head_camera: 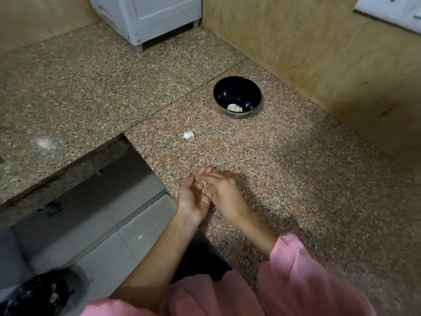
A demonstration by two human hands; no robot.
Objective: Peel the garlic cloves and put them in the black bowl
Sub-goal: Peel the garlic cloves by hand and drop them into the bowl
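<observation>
closest to me i see pink sleeves (pixel 293 267) and, low on the left, a black bag (pixel 38 293) on the floor. just past them my two hands meet over the near edge of the granite counter (pixel 296 169). my left hand (pixel 191 197) is turned palm up, fingers curled lightly round a small pale garlic clove (pixel 204 184). my right hand (pixel 222 192) reaches across with its fingers laid against the left ones; it is too blurred for me to tell whether it pinches the clove. farther out, an unpeeled garlic piece (pixel 188 134) lies alone on the counter. beyond it and to the right stands the black bowl (pixel 237 87), upright, with a few peeled cloves (pixel 234 107) in its bottom. at the far end sits a white appliance (pixel 145 19).
</observation>
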